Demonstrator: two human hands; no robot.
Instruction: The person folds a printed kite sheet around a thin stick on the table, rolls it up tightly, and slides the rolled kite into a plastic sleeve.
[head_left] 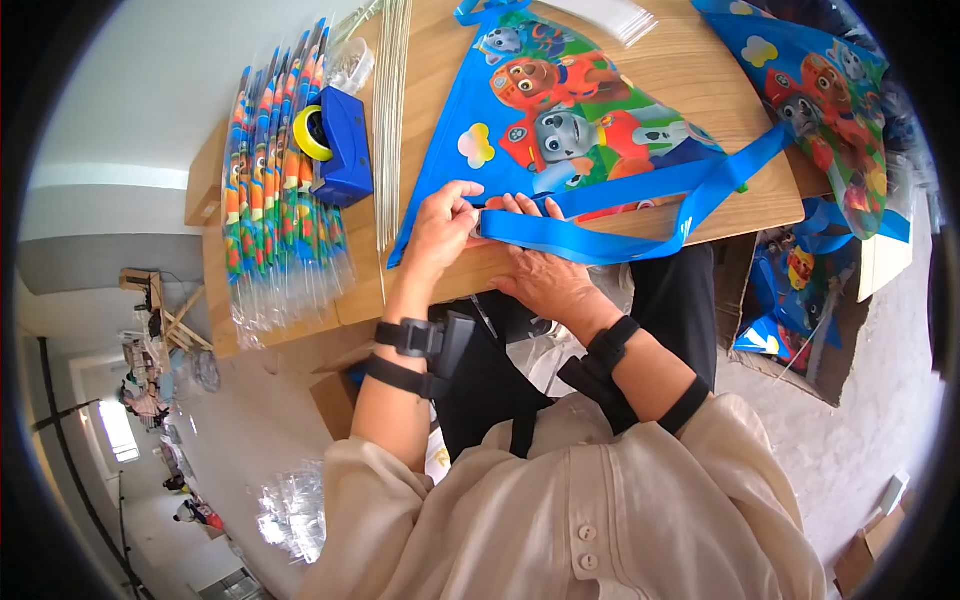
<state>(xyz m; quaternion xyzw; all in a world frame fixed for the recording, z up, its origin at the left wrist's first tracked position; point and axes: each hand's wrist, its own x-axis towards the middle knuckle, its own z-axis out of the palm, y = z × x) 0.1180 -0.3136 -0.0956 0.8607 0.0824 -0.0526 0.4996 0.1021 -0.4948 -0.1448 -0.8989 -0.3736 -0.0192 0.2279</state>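
A: How far along?

B: Partway, I judge. A row of rolled, printed tubes in clear plastic sleeves (265,180) lies along the left edge of the bench (770,200); those look finished. The blue triangular sheet with cartoon dogs (570,120) lies flat and unrolled at mid-bench, reaching toward the near edge, so it looks unfinished.

A: And the hands?

B: Left hand (440,228): thumb and forefinger pinched together at the end of a flat blue ribbon (600,247); whether they grip ribbon or sheet, I can't tell. Right hand (548,275): palm down by the near edge, fingers extended, ribbon crossing over them.

A: Materials?

B: Sheet thin, smooth, slightly glossy. Ribbon satiny, curving in a long loose loop toward the right edge. Left of the sheet, thin pale straight rods (390,120); beside them a blue plastic tape dispenser (347,150) carrying a yellow tape roll (312,133).

A: Anything similar about?

B: A second printed sheet (830,100) hangs past the right edge; more printed material in an open brown cardboard box (845,345) below.
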